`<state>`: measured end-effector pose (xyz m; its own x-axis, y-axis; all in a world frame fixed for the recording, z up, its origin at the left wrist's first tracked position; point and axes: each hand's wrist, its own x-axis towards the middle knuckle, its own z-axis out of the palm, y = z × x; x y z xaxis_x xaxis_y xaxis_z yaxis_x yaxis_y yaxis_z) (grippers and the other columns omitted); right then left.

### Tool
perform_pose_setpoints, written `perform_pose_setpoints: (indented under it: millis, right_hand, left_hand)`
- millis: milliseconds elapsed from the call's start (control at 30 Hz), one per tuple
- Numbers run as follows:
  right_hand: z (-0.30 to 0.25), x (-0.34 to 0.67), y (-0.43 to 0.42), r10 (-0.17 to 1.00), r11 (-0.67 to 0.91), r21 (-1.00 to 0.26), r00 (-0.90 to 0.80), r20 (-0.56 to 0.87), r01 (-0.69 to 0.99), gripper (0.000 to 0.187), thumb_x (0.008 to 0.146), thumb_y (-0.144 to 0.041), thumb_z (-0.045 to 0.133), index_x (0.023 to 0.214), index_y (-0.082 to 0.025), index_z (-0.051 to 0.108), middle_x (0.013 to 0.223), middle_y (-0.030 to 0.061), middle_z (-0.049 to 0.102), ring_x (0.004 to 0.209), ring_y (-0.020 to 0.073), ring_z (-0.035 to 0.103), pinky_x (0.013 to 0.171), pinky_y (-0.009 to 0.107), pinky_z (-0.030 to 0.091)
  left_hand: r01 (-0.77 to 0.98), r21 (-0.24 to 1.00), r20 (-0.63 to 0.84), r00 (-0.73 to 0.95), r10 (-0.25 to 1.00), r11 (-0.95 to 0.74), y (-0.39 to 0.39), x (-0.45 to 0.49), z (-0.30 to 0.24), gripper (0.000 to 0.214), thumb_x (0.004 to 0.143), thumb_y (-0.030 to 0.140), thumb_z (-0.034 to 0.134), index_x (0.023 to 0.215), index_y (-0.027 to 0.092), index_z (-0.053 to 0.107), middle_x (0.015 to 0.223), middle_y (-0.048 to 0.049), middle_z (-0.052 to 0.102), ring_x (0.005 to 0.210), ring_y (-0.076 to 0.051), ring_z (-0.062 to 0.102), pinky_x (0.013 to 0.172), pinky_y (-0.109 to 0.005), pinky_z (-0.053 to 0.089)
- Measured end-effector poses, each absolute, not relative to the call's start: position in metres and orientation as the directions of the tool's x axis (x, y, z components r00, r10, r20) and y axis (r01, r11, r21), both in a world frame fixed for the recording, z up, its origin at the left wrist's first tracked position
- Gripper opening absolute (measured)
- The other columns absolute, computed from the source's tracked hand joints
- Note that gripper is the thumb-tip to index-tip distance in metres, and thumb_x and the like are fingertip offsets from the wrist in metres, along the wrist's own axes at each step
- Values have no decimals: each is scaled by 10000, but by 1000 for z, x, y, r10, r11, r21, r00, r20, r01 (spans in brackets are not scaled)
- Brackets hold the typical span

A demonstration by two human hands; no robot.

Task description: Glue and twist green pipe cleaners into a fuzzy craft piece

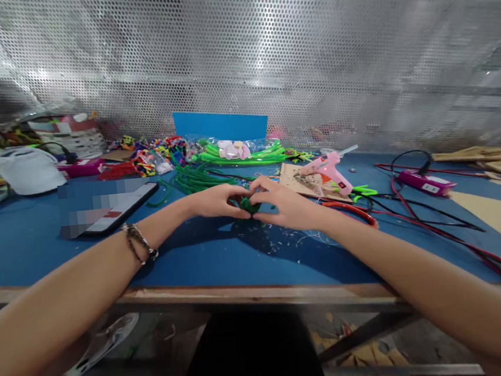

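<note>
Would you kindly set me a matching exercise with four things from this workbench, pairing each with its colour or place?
Column one
1. Glue gun
2. Panel
3. Small fuzzy piece
4. Tablet-like device

Column two
A. Dark green, between the left hand and the right hand
B. Lying to the left of both hands
C. Pink, to the right of both hands
D. Blue and upright

Right pairs: 1-C, 2-D, 3-A, 4-B
</note>
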<state>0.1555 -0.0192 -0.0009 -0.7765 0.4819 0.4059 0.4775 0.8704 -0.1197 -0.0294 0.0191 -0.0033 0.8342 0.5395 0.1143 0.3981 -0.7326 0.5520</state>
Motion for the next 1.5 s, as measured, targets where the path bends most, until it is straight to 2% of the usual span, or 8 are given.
perform_pose_setpoints:
  millis: [200,367,567,733,1000,1233,1367,1500]
  right_hand:
    - [5,160,-17,634,772,-384,-575,517,506,129,724,-169,498,852,-160,487,779,17,507,666,95,487,636,244,437]
    - [2,166,-11,665,738,-323,-717,208,592,112,688,-166,554,797,-137,556,733,15,527,622,87,494,593,229,422]
    - [-2,165,-7,637,767,-215,-757,145,604,82,714,-101,493,727,-123,571,721,27,536,615,86,478,579,216,396]
    - [3,167,-11,683,722,-206,-632,366,661,99,719,-88,446,723,-135,533,603,-13,527,536,75,456,539,203,360]
    - [5,159,-17,665,744,-403,-539,517,532,59,704,-136,482,746,-152,521,596,-22,541,541,79,496,534,211,388]
    - [8,153,-22,791,555,-811,-417,447,184,98,653,-178,562,720,-162,492,635,-17,581,606,84,565,586,224,450]
    - [9,151,-23,821,498,-863,-363,441,78,88,658,-180,554,725,-157,501,641,-20,588,610,72,560,611,225,450]
    - [10,150,-24,791,569,-809,-366,490,147,68,660,-189,547,691,-145,506,606,-30,550,556,56,504,542,204,413]
  left_hand:
    - [454,575,178,743,645,-681,16,-31,2,349,655,284,473,950,107,527,808,-12,533,681,-106,472,610,-184,372]
    - [560,529,301,579,758,-638,22,-35,4,357,636,209,413,962,98,507,812,-28,531,687,-120,478,605,-207,377]
    - [512,259,308,760,573,-819,19,-33,-2,338,645,222,440,941,114,562,814,-43,497,737,-145,474,659,-229,380]
    - [448,96,247,854,457,-889,9,-28,-2,353,699,402,506,937,150,573,873,-50,521,772,-157,485,701,-237,363]
    - [380,268,468,752,464,-885,5,-20,1,309,815,324,332,682,125,528,614,1,503,579,-96,449,555,-184,337]
    - [293,609,409,680,609,-737,3,-20,3,250,767,308,388,655,128,521,577,22,498,506,-68,429,478,-162,344]
    - [219,676,426,663,615,-704,3,-19,3,226,749,284,399,640,126,519,595,15,521,509,-59,432,491,-161,362]
    - [222,695,404,667,626,-684,2,-18,3,228,741,292,413,648,123,537,592,12,534,500,-55,429,476,-157,359]
